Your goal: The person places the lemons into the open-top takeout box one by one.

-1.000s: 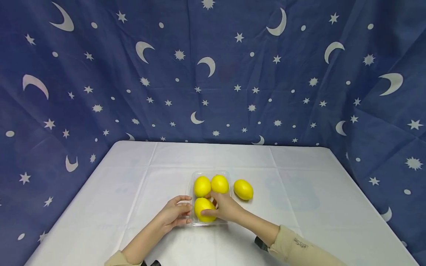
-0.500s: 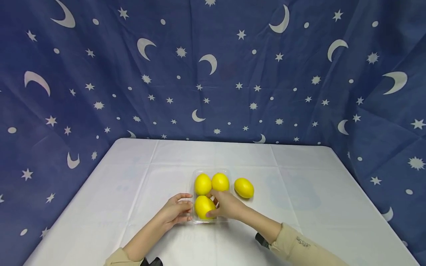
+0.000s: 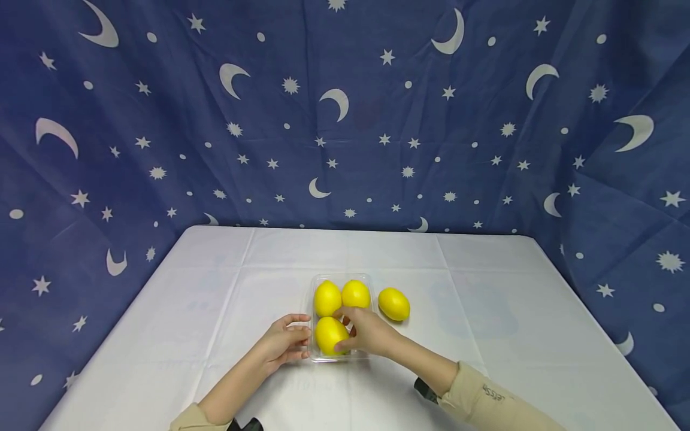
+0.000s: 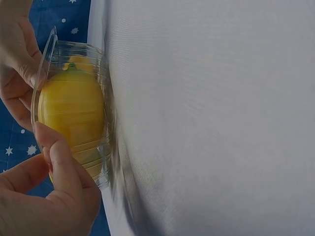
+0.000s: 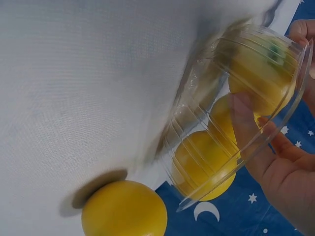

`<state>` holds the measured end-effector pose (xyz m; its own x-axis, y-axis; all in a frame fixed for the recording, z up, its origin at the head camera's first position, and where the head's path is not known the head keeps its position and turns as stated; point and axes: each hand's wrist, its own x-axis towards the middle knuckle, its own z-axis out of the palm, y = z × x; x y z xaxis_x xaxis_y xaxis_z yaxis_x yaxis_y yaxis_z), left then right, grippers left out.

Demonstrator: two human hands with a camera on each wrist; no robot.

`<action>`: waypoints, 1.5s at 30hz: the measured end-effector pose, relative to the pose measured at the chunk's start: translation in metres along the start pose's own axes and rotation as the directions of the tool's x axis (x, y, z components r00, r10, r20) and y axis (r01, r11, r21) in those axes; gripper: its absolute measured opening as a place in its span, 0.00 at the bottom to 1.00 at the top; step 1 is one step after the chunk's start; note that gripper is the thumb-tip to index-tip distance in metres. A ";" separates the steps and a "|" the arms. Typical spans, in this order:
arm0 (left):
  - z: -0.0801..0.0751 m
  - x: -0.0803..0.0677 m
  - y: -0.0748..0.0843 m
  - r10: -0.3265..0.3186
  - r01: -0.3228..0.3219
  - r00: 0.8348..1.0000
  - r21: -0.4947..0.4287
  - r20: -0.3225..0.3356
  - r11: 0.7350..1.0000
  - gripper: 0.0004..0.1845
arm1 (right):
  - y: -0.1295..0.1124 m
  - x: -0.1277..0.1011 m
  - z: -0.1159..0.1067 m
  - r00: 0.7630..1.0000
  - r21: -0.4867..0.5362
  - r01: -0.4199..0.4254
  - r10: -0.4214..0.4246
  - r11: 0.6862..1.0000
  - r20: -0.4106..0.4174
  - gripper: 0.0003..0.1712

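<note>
Right hand (image 3: 369, 335) has fingers and thumb curled round the near lemon (image 3: 330, 335), which sits in the clear plastic tray (image 3: 314, 286) at mid-table. Left hand (image 3: 283, 344) pinches the tray's near-left rim just beside that grip, thumb on the wall. Two further lemons (image 3: 341, 296) lie in the tray beyond the grip; a loose lemon (image 3: 394, 303) rests on the white tablecloth (image 3: 485, 311) beyond it and to its right.

Handling, as judged: fruit firm, smooth-skinned, liable to roll; best taken across its middle. Tray thin and flexible; hold by the rim.

Obscured: the right palm hides the tray's near-right corner, so whether it is vacant cannot be confirmed. Wrist views are blurred.
</note>
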<state>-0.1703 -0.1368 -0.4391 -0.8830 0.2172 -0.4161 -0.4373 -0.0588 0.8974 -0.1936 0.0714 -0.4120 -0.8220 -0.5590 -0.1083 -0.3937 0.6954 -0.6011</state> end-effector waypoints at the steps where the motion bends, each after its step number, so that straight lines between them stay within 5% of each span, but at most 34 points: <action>1: 0.000 0.000 0.000 -0.001 0.001 1.000 0.000 -0.001 1.000 0.24 | 0.000 0.000 0.000 1.000 0.003 0.001 -0.001 1.000 -0.001 0.32; 45: 0.000 0.001 -0.004 0.012 -0.012 1.000 0.001 0.001 1.000 0.25 | 0.021 -0.028 -0.026 0.979 0.146 0.084 -0.055 0.986 -0.194 0.17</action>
<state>-0.1696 -0.1359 -0.4427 -0.8881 0.2178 -0.4048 -0.4263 -0.0604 0.9026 -0.1893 0.1138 -0.4009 -0.8635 -0.4978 0.0809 -0.3971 0.5723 -0.7175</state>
